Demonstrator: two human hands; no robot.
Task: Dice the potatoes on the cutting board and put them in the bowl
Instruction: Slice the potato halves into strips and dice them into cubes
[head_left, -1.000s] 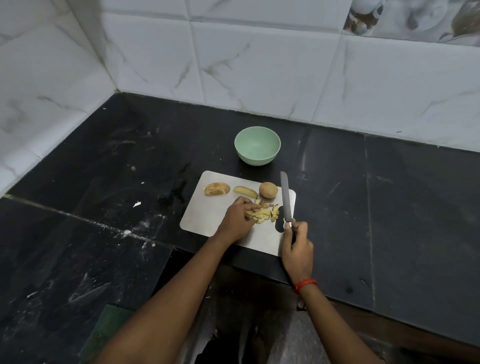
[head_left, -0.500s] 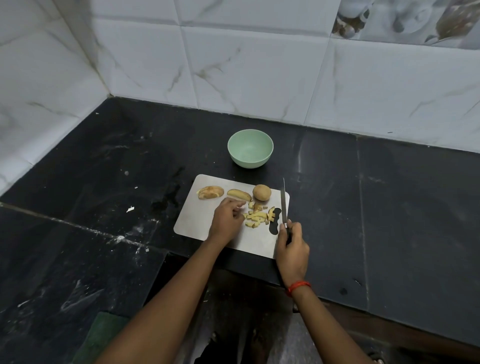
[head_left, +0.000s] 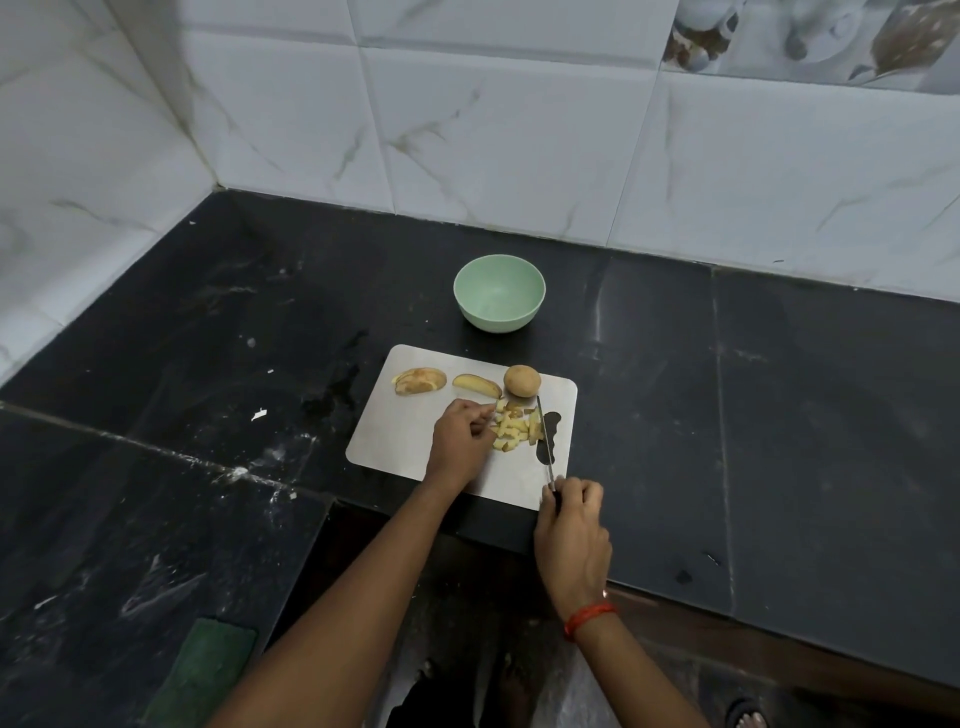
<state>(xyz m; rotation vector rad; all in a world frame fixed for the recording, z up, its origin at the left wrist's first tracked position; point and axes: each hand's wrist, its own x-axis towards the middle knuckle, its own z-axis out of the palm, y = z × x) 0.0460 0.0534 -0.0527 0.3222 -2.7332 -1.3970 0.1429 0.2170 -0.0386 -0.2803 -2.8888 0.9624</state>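
Observation:
A pale cutting board (head_left: 405, 431) lies on the black counter. On it are a whole potato (head_left: 522, 380), a potato wedge (head_left: 476, 385), a cut potato half (head_left: 420, 381) and a pile of diced potato pieces (head_left: 511, 428). My left hand (head_left: 460, 441) rests on the board with its curled fingertips against the left side of the pile. My right hand (head_left: 571, 530) grips the handle of a knife (head_left: 544, 439), whose blade stands on edge at the right side of the pile. A green bowl (head_left: 499, 292), with nothing in it, stands behind the board.
White tiled walls close the counter at the back and left. A green scrub pad (head_left: 205, 670) lies on the lower counter section at the near left. White crumbs dot the counter left of the board. The counter's front edge runs just below the board.
The knife blade has turned from lying flat to standing on edge and moved left against the diced pile. My left hand stays at the pile's left side. The camera view has shifted slightly.

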